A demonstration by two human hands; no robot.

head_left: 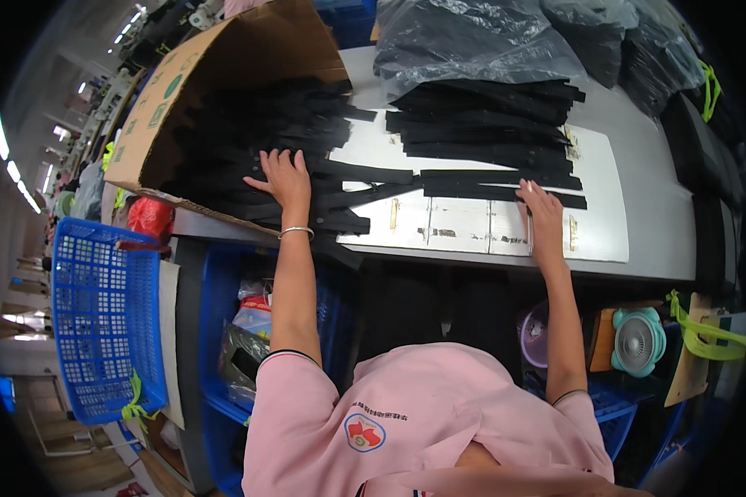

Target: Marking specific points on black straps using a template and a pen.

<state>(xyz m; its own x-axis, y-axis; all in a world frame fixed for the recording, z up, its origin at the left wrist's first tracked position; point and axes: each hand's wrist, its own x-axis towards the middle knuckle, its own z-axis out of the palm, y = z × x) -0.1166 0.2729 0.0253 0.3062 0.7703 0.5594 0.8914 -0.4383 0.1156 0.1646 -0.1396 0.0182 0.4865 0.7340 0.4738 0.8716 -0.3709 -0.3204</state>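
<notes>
In the head view, the left hand [283, 178] lies flat, fingers spread, on black fabric strips [265, 141] heaped in a tipped cardboard box [215, 58]. The right hand [543, 214] presses, fingers together, on long black strips [489, 132] laid across the grey bench [646, 240].

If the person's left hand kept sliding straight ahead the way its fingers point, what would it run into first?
Most likely more of the heap of black strips it already rests on, then the cardboard box flap behind; depth is hard to judge. The left hand lies flat.
</notes>
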